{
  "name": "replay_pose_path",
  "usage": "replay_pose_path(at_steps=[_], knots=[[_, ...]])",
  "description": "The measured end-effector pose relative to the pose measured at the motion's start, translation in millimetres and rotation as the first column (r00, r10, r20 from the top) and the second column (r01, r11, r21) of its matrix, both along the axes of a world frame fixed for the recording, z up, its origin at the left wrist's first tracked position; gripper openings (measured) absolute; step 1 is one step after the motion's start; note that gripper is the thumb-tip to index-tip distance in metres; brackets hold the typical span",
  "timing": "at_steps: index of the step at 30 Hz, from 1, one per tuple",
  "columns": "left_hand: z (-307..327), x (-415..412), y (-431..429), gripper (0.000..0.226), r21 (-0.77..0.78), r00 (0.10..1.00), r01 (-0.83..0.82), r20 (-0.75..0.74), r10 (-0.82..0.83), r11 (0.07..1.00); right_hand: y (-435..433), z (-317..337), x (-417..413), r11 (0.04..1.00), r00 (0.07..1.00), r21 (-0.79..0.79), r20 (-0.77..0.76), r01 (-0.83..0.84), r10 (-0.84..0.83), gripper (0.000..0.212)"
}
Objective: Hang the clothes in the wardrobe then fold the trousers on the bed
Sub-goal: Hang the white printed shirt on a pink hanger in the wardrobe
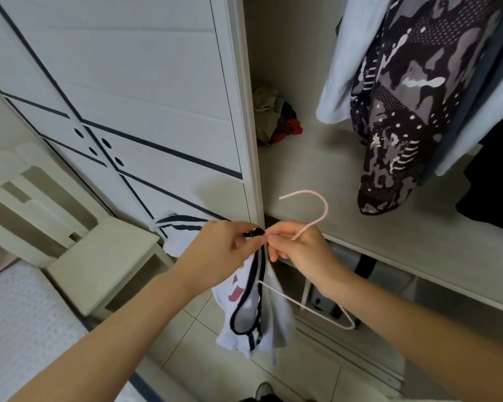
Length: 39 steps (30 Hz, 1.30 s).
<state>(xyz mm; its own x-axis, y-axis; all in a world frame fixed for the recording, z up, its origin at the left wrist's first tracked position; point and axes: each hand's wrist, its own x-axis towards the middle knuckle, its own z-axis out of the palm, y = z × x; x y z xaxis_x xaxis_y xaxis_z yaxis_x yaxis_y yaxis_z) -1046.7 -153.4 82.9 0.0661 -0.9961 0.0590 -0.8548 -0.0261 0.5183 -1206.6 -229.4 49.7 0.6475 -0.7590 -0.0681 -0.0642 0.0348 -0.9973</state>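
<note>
Two hands meet before the open wardrobe (360, 219): the left hand (225, 252) pinches the black trim of a white garment (245, 326), and the right hand (301, 252) grips the neck of a pink hanger (321, 200). Its hook rises and curls leftward; its shoulder bar slants down to the right. The garment hangs lengthwise beneath both hands

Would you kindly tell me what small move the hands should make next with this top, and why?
Probably draw the black trim of the top over the bare arm of the hanger. The left hand pinches the trim at the hanger's neck, which the right hand grips, while the top hangs bunched to one side.
</note>
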Motion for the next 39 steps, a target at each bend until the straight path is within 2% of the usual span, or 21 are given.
replay_pose_path(at_steps=[1,4,6,7,10,12,14,16,18,20,21,23,25,28,30,32,34,36,39], knots=[[-1,3,3,0.039,-0.031,0.997,0.011,0.071,-0.009,0.999,-1,0,-1,1.0,1.0,-0.018,-0.002,-0.012,0.012,0.016],[-7,10,8,0.05,-0.251,0.937,0.066,0.349,0.027,0.966,-2,2,-2,0.997,0.998,-0.051,-0.006,-0.056,0.056,0.015],[-14,13,9,0.049,-0.301,0.926,0.086,0.376,0.036,0.95,-2,4,-1,0.995,0.996,-0.059,-0.019,-0.083,0.082,0.017],[-17,15,9,0.049,-0.273,0.947,0.089,0.322,0.003,0.958,-2,5,0,0.993,0.995,-0.065,-0.031,-0.095,0.093,0.017],[-23,17,10,0.042,-0.153,0.999,0.053,-0.001,-0.054,0.987,-6,7,4,0.984,0.989,-0.132,-0.102,-0.122,0.109,0.013],[-29,17,10,0.037,-0.179,0.999,0.0,-0.038,-0.007,0.984,-8,3,6,0.969,0.991,-0.247,-0.134,-0.014,-0.02,0.004],[-35,18,10,0.04,-0.22,0.997,-0.066,-0.046,0.057,0.973,-7,-6,6,0.896,0.968,-0.422,-0.135,0.137,-0.211,0.019],[-41,18,9,0.048,-0.241,0.991,-0.134,-0.061,0.123,0.961,-2,-14,2,0.79,0.944,-0.565,-0.054,0.24,-0.326,0.028],[-44,17,10,0.047,-0.264,0.98,-0.195,-0.097,0.175,0.945,5,-20,-3,0.676,0.927,-0.673,0.035,0.299,-0.374,0.022],[-43,12,13,0.039,-0.294,0.966,-0.244,-0.154,0.206,0.924,13,-29,-4,0.597,0.931,-0.767,0.004,0.236,-0.364,0.013],[-43,9,14,0.034,-0.307,0.96,-0.261,-0.178,0.214,0.915,17,-35,-2,0.641,0.944,-0.749,-0.065,0.169,-0.325,0.013],[-42,3,15,0.023,-0.335,0.955,-0.281,-0.194,0.226,0.899,29,-45,4,0.833,0.951,-0.552,-0.245,0.023,-0.188,0.022],[-42,-2,16,0.014,-0.365,0.957,-0.283,-0.174,0.234,0.887,37,-54,14,0.921,0.956,-0.388,-0.281,-0.03,-0.087,0.028],[-38,-2,21,0.01,-0.399,0.951,-0.305,-0.184,0.25,0.865,46,-55,26,0.958,0.988,-0.284,-0.137,0.035,-0.076,0.025],[-34,1,25,0.016,-0.408,0.942,-0.326,-0.212,0.259,0.853,50,-58,27,0.974,0.997,-0.227,-0.08,0.005,-0.023,0.023],[-30,5,29,0.025,-0.39,0.923,-0.366,-0.268,0.276,0.845,51,-61,24,0.976,0.995,-0.205,-0.09,-0.069,0.051,0.021],[-29,11,33,0.025,-0.354,0.899,-0.398,-0.337,0.281,0.847,45,-68,16,0.965,0.98,-0.216,-0.159,-0.151,0.117,0.026],[-29,16,35,0.019,-0.331,0.88,-0.41,-0.387,0.274,0.85,34,-78,5,0.945,0.95,-0.229,-0.258,-0.235,0.174,0.015],[-25,30,37,0.006,-0.309,0.826,-0.481,-0.474,0.305,0.82,16,-94,-17,0.871,0.836,-0.274,-0.495,-0.409,0.237,0.014]])
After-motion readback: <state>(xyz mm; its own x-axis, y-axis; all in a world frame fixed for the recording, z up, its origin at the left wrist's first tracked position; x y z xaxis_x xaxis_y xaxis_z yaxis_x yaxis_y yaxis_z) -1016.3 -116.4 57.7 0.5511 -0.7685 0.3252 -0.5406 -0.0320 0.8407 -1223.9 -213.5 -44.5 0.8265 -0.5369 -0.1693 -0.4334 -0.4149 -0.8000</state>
